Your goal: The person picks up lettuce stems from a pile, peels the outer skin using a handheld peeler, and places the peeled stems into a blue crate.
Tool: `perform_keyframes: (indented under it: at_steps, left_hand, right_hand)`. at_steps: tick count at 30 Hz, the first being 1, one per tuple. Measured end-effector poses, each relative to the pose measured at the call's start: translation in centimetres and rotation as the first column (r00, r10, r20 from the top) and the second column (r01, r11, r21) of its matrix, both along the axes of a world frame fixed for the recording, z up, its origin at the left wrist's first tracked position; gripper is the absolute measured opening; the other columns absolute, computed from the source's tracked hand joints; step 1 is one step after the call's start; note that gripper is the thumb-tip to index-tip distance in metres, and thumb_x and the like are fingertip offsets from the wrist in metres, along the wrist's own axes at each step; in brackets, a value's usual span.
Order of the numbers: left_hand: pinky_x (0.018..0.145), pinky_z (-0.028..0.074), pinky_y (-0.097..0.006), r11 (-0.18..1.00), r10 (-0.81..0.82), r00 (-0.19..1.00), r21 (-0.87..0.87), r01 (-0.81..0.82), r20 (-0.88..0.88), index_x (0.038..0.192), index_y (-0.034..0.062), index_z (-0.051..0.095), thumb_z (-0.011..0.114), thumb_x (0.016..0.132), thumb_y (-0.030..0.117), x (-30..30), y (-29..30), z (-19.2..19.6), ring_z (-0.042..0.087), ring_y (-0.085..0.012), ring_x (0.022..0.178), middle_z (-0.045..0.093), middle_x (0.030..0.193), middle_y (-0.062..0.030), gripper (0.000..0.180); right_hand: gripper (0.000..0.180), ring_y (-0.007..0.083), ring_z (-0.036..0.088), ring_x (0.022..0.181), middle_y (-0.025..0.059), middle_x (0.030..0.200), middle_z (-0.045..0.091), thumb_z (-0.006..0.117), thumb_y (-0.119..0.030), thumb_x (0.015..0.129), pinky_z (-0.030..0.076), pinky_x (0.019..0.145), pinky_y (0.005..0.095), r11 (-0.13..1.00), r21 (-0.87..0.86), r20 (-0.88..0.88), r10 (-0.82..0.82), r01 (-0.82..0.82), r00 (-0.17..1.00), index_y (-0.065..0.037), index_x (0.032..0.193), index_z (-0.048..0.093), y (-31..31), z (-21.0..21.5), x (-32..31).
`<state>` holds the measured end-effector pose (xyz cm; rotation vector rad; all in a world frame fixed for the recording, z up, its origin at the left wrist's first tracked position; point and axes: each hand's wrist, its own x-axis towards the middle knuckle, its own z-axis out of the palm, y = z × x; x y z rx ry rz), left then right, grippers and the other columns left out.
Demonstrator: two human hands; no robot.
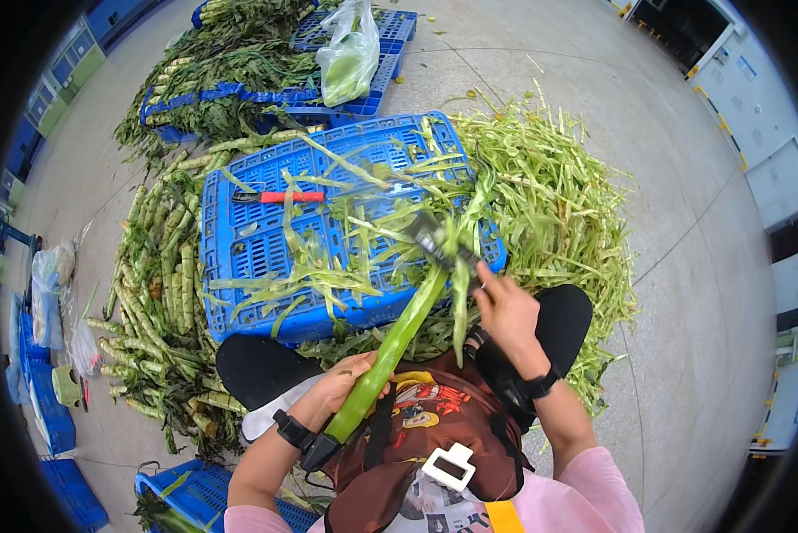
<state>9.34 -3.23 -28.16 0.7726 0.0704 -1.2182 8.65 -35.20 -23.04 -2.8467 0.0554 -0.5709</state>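
My left hand [350, 377] is closed around a long, peeled, bright green celtuce stem [390, 342], held slanting from my lap up toward the crate. In my right hand [508, 313] is a knife with a dark blade [433, 238], blurred by motion, at the stem's far end. A loose strip of peel [460, 311] hangs beside the blade. Before my knees an upturned blue plastic crate [226, 231] bears scattered peelings. A red-handled tool [292, 196] with a dark end lies on its left part.
A large heap of green peelings [550, 195] lies right of the crate. Unpeeled celtuce stems [163, 266] are piled on the left. More leafy bundles [212, 111] and a clear plastic bag [349, 58] rest on blue pallets behind. Another blue crate [208, 489] stands at lower left.
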Motion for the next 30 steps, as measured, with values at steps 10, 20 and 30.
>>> perform_keyframes:
  at_steps: [10, 20, 30]
  left_hand:
    - [0.077, 0.053, -0.030, 0.996, 0.068, 0.994, 0.053, -0.073, 0.088, 0.130, 0.0025, 0.048, 0.057, 0.095, 0.041, -1.6, -0.8, 0.7, 0.062, -0.0171, 0.086, 0.063, 0.108, -0.0089, 0.053]
    - [0.079, 0.051, -0.026, 0.982, 0.145, 0.978, 0.101, -0.161, 0.150, 0.139, 0.0031, 0.040, 0.063, 0.094, 0.032, -1.3, -1.1, 2.3, 0.060, -0.0124, 0.089, 0.059, 0.107, -0.0036, 0.058]
    - [0.082, 0.052, -0.036, 0.980, 0.184, 0.974, 0.104, -0.171, -0.132, 0.129, 0.0006, 0.051, 0.042, 0.102, 0.039, -1.6, -2.0, 1.9, 0.061, -0.0228, 0.088, 0.062, 0.120, -0.0153, 0.048]
  right_hand:
    - [0.046, 0.0199, 0.053, 0.053, 0.0030, 0.067, 0.048, 0.069, -0.019, 0.077, 0.044, 0.047, 0.0350, 0.938, -0.105, -0.029, 0.329, -0.330, 0.944, -0.020, 0.123, 0.063, 1.4, 0.4, -0.9]
    - [0.039, 0.0258, 0.069, 0.081, 0.0124, 0.096, 0.071, 0.065, -0.029, 0.089, 0.052, 0.070, 0.0327, 0.151, 0.912, -0.389, 0.030, 0.380, 0.921, -0.019, 0.126, 0.063, -7.6, -1.5, 5.1]
    - [0.048, 0.0236, 0.056, 0.055, 0.0052, 0.071, 0.050, 0.072, -0.022, 0.078, 0.046, 0.049, 0.0362, 0.963, -0.011, -0.083, 0.267, -0.269, 0.960, -0.018, 0.124, 0.062, 2.5, 0.7, -3.8]
